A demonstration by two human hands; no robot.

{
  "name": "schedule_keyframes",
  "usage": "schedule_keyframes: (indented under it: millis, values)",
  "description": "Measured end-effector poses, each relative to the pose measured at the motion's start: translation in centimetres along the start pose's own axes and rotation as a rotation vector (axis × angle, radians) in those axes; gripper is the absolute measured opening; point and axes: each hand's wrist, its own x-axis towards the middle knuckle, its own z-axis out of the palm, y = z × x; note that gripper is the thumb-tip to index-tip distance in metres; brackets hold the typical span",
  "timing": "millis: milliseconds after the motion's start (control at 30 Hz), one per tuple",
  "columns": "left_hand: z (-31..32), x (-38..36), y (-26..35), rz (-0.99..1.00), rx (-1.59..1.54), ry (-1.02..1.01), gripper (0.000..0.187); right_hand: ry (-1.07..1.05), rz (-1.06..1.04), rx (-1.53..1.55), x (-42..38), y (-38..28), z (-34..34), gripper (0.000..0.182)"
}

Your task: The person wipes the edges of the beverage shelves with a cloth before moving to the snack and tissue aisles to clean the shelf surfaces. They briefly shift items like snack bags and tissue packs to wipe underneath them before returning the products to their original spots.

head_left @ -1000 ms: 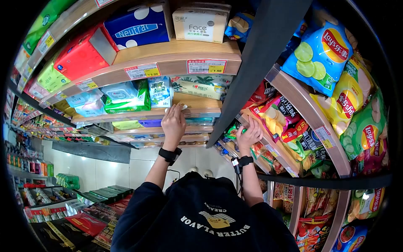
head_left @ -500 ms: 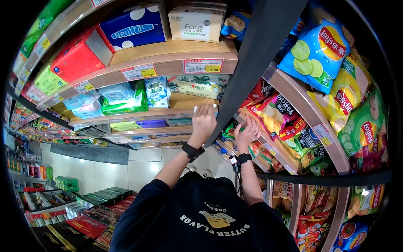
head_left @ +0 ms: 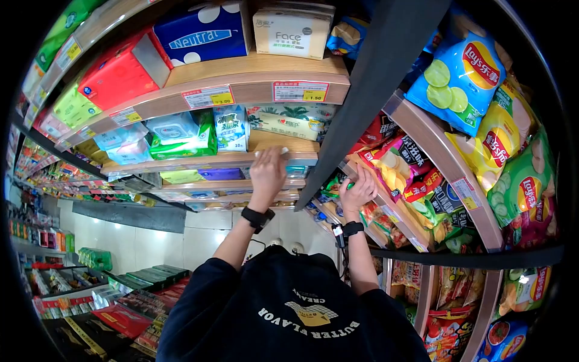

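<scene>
My left hand (head_left: 268,175) is closed on a small white wipe (head_left: 284,151), mostly hidden by the fingers. It presses at the front edge of the wooden shelf (head_left: 229,161) below the tissue packs. On that shelf, just behind the hand, lie a green-and-white wipes pack (head_left: 181,136), a blue-and-white pack (head_left: 231,130) and a palm-print tissue pack (head_left: 289,122). My right hand (head_left: 359,192) rests with its fingers stretched over the front edge of the snack shelf (head_left: 392,211), beside colourful chip bags (head_left: 401,160). Nothing shows in its grasp.
A dark upright post (head_left: 374,90) stands between the two shelf units. Above are boxed tissues (head_left: 205,36) and price tags (head_left: 208,96). Large chip bags (head_left: 458,84) fill the right shelves. Boxed goods (head_left: 129,320) are at lower left, over a tiled floor (head_left: 205,235).
My left hand has slid left along the shelf edge with the white wipe. My right hand stays at the snack shelf edge, with its fingers shifted slightly. The view has moved a little.
</scene>
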Motion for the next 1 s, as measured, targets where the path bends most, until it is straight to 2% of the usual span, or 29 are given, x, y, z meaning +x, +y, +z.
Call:
schedule_keyframes:
  millis: [133, 333, 1000]
  values:
    - [-1.8, -0.2, -2.7, -0.031, 0.042, 0.037, 0.020, 0.001, -0.007, -0.004, 0.0, 0.1, 0.0, 0.052]
    - [-1.2, -0.1, -2.7, 0.003, 0.076, 0.057, 0.022, 0.003, -0.005, -0.010, -0.1, 0.1, 0.1, 0.051]
    - [5.2, 0.1, 4.7, 0.112, -0.006, -0.056, 0.023, 0.032, -0.001, -0.015, -0.1, 0.0, 0.3, 0.051]
